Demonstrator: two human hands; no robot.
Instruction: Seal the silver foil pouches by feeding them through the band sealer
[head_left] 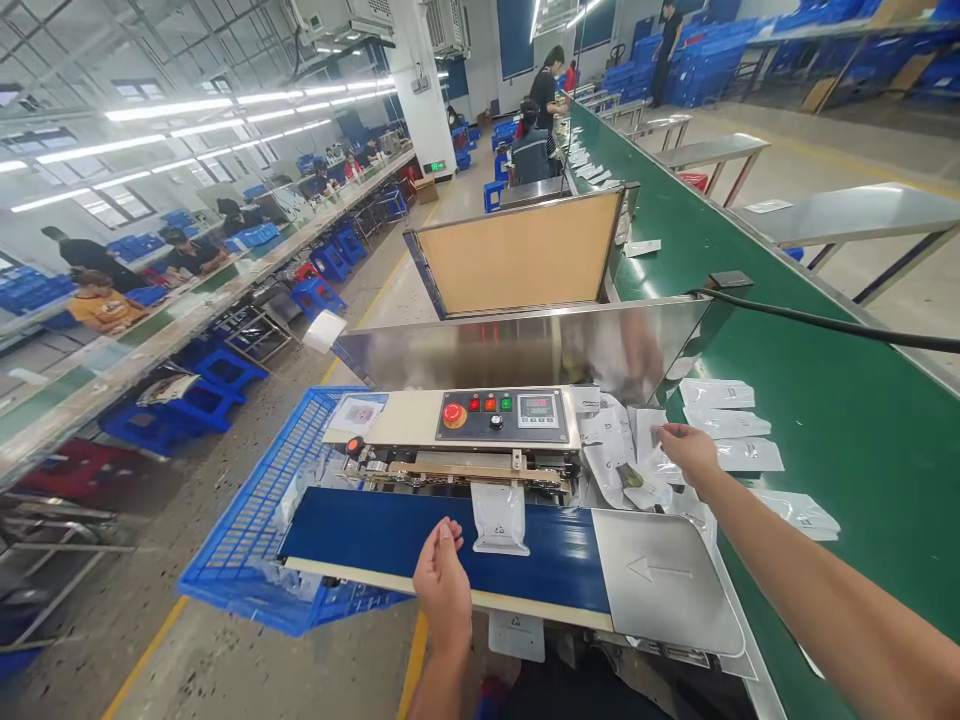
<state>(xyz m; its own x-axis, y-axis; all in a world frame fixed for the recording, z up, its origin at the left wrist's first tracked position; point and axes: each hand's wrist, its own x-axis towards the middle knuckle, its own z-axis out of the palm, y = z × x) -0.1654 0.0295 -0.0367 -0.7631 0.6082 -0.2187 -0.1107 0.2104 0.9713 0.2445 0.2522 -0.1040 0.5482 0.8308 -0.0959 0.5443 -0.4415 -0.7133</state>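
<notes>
A white pouch (pixel 500 520) sits on the blue belt (pixel 375 525) of a band sealing machine, its upper edge in at the sealing strip. My left hand (pixel 442 575) hovers over the belt's front edge, left of that pouch, fingers curled together with nothing visible in them. On the right, my right hand (pixel 691 455) pinches the edge of another white pouch (pixel 646 438) above a loose heap of white pouches (pixel 609 455). The machine's control panel (pixel 502 416) has a red stop button, lit buttons and a display.
A blue plastic basket (pixel 240 560) stands below the belt's left end. To the right runs a green conveyor (pixel 862 430) with several flat white pouches (pixel 727 422) and a black cable (pixel 825 318). A metal plate with an arrow (pixel 660 575) adjoins the belt. Other people work farther off.
</notes>
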